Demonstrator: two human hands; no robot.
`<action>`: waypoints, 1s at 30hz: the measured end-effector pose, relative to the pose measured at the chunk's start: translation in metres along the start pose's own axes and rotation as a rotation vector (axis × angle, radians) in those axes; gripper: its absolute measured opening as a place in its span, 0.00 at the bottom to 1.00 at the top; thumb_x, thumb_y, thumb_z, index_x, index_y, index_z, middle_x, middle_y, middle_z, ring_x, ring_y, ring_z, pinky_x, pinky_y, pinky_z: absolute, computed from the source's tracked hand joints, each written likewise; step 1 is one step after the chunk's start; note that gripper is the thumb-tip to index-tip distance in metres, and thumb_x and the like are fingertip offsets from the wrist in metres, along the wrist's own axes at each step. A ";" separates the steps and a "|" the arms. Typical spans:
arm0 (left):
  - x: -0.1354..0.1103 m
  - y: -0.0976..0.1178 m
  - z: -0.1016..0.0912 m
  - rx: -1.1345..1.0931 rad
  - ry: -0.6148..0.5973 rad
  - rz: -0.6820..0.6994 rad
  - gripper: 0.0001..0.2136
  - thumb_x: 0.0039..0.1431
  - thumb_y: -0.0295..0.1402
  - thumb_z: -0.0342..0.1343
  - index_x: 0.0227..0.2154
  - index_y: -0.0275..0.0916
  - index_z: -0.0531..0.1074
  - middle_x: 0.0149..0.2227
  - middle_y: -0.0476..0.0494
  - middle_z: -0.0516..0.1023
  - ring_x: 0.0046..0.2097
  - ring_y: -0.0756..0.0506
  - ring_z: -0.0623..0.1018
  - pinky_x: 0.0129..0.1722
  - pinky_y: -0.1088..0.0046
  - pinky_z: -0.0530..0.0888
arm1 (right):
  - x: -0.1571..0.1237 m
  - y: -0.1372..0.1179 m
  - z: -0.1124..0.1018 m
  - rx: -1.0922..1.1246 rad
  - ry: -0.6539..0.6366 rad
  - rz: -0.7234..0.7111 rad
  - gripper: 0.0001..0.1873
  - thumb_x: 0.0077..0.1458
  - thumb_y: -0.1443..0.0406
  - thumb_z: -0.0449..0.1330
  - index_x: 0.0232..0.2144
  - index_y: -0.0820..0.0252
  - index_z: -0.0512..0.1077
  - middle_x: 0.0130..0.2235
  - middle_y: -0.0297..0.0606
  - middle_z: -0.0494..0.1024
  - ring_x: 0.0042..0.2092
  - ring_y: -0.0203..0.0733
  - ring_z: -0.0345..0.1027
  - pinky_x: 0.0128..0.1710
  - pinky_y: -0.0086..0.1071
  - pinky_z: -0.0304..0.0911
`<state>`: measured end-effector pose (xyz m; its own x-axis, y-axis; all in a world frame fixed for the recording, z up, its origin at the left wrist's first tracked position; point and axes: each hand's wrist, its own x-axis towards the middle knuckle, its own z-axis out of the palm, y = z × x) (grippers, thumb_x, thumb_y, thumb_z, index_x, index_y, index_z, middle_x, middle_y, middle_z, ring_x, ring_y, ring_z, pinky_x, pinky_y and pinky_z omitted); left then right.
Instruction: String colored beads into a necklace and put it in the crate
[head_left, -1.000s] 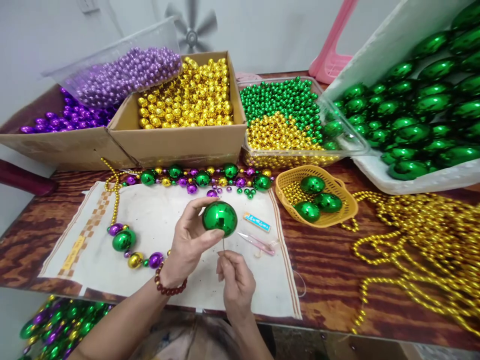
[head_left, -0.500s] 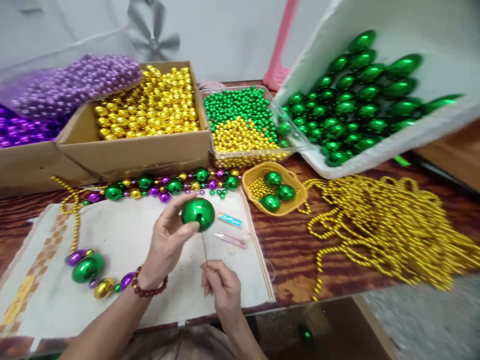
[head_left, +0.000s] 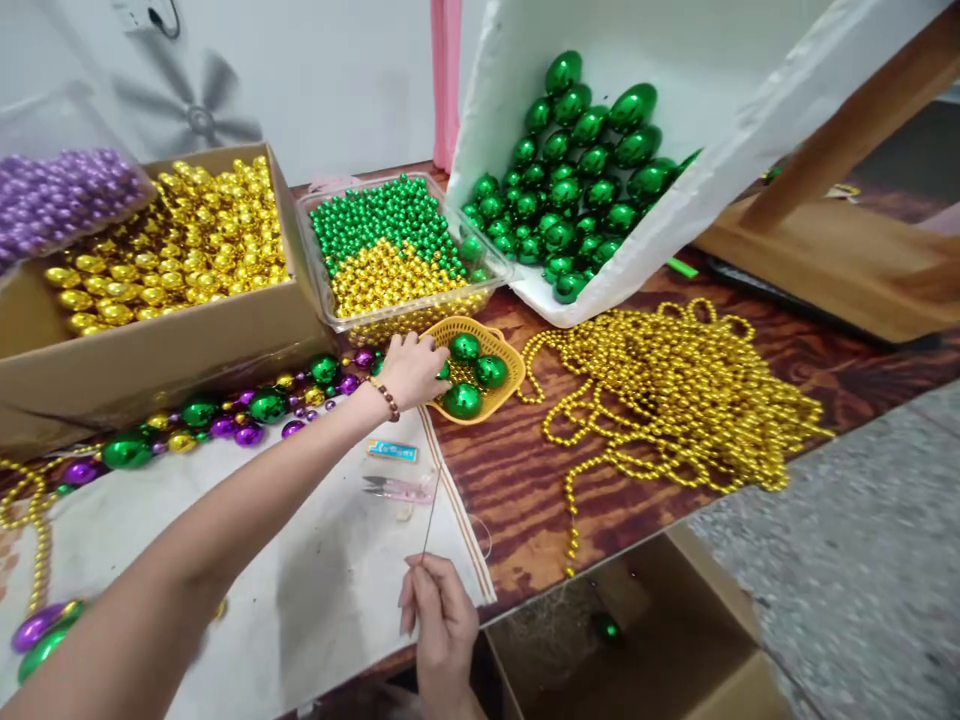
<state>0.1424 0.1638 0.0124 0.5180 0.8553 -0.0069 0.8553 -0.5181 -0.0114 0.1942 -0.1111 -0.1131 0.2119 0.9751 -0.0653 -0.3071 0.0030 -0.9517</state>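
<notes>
Left of centre, a shiny green, purple and gold bead strand (head_left: 225,415) lies along the white cloth (head_left: 300,580). The left hand (head_left: 411,368) reaches into the small yellow woven basket (head_left: 504,385), fingers curled over green balls (head_left: 463,400); what it grips is hidden. The right hand (head_left: 442,620) pinches a thin upright wire needle (head_left: 429,515), which could stab the reaching forearm.

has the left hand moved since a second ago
Yes: the left hand has gone from above the white cloth out to the yellow basket.
</notes>
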 end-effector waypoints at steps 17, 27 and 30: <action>0.028 -0.001 0.011 -0.645 0.334 0.084 0.20 0.54 0.33 0.64 0.49 0.35 0.67 0.46 0.38 0.72 0.47 0.41 0.73 0.50 0.61 0.71 | 0.000 -0.004 -0.001 0.070 -0.003 0.046 0.14 0.68 0.58 0.53 0.38 0.59 0.74 0.22 0.30 0.68 0.19 0.30 0.57 0.19 0.24 0.54; -0.158 -0.007 0.006 -1.104 0.489 -0.077 0.29 0.57 0.33 0.65 0.61 0.49 0.63 0.55 0.40 0.72 0.54 0.42 0.73 0.52 0.63 0.71 | 0.033 -0.045 0.018 0.101 0.060 -0.011 0.08 0.66 0.62 0.58 0.37 0.59 0.75 0.24 0.29 0.69 0.22 0.30 0.62 0.23 0.23 0.61; -0.196 -0.004 0.015 -1.067 0.596 -0.097 0.26 0.57 0.29 0.65 0.57 0.48 0.67 0.55 0.40 0.74 0.54 0.43 0.74 0.49 0.66 0.72 | 0.044 -0.051 0.037 0.135 0.005 -0.035 0.07 0.65 0.62 0.58 0.39 0.58 0.76 0.24 0.29 0.70 0.22 0.29 0.62 0.22 0.23 0.60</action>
<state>0.0370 -0.0020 -0.0011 0.1372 0.9018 0.4098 0.3277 -0.4317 0.8404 0.1847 -0.0601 -0.0566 0.2296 0.9727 -0.0346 -0.4216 0.0674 -0.9043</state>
